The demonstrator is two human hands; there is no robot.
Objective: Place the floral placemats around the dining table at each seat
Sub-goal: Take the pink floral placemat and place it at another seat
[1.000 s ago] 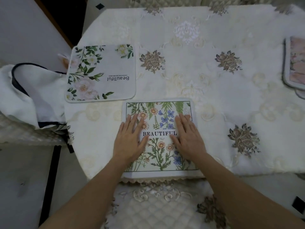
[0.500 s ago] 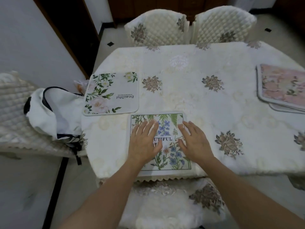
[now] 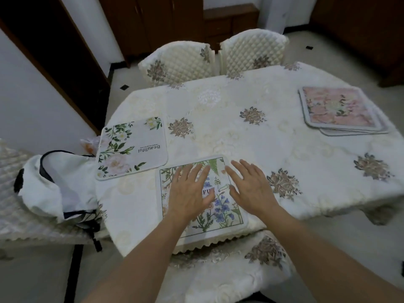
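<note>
Left hand (image 3: 190, 193) flat, fingers straight and slightly spread, over the white rectangular fabric placemat with green-framed wildflower print (image 3: 223, 213). Right hand (image 3: 251, 189) just beside it, fingers spread, over the mat's right edge and the cloth. Cannot tell if the palms press down or sit just above.

The mat lies under both hands at the near edge of the oval table with cream embroidered tablecloth (image 3: 229, 136). White placemat with green leaves and "Beautiful" lettering (image 3: 131, 147) lies just beyond and left of the left hand, close to the first mat; can't tell if the corners touch. Stack of pink floral placemats with grey borders (image 3: 341, 110) sits well beyond and right of the right hand. White fabric bag with dark trim (image 3: 56, 182) is left of the left hand, off the table edge. Two cream quilted chairs (image 3: 181, 62) are far ahead of both hands.
</note>
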